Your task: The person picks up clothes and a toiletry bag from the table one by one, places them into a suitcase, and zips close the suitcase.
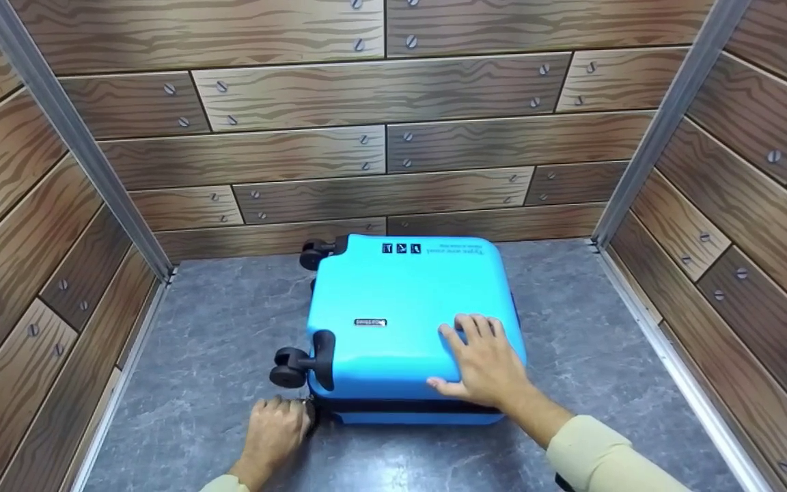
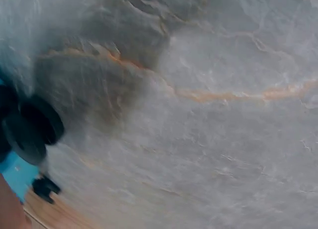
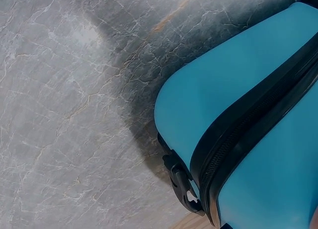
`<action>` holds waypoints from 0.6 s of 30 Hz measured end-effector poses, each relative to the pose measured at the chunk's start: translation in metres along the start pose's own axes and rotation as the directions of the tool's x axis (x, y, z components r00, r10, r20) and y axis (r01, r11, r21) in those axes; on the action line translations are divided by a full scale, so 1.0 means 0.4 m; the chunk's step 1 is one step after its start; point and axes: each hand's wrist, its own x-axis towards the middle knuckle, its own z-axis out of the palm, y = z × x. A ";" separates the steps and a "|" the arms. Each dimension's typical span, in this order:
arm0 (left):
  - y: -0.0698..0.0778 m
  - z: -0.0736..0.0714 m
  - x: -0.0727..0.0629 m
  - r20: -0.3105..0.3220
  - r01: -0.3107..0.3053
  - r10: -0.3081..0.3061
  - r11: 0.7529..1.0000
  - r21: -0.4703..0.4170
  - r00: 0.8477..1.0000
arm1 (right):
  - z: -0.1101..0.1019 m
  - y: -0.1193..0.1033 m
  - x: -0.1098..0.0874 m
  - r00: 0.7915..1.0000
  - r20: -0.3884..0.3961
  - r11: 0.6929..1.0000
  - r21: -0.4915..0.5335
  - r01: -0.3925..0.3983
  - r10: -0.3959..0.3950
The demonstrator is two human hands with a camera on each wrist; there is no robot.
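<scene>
A bright blue hard-shell suitcase lies flat on the floor, its black wheels pointing left. My right hand rests on its top shell near the front right corner, fingers spread. By the front left corner, my left hand has its fingers curled at a dark lower wheel, mostly covered by the hand. Just above that hand is an upper black wheel. The right wrist view shows the black zipper seam round the side and a black side handle.
Grey marbled floor surrounds the suitcase. Wood-patterned panels form the back wall, left wall and right wall, joined by metal corner strips. The suitcase lies close to the back wall.
</scene>
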 end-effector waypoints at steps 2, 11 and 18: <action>-0.019 0.008 0.002 0.041 0.006 -0.007 1.000 0.002 0.999 | 0.001 -0.001 -0.001 1.000 0.000 1.000 -0.002 -0.001 0.001; -0.069 0.014 0.042 0.463 0.148 -0.127 0.989 -0.009 0.877 | 0.009 -0.011 -0.003 0.999 -0.037 1.000 0.006 0.022 -0.021; -0.077 0.010 0.053 0.472 0.206 -0.136 0.973 -0.099 0.871 | 0.009 -0.007 -0.004 0.996 -0.073 0.999 0.004 0.042 -0.041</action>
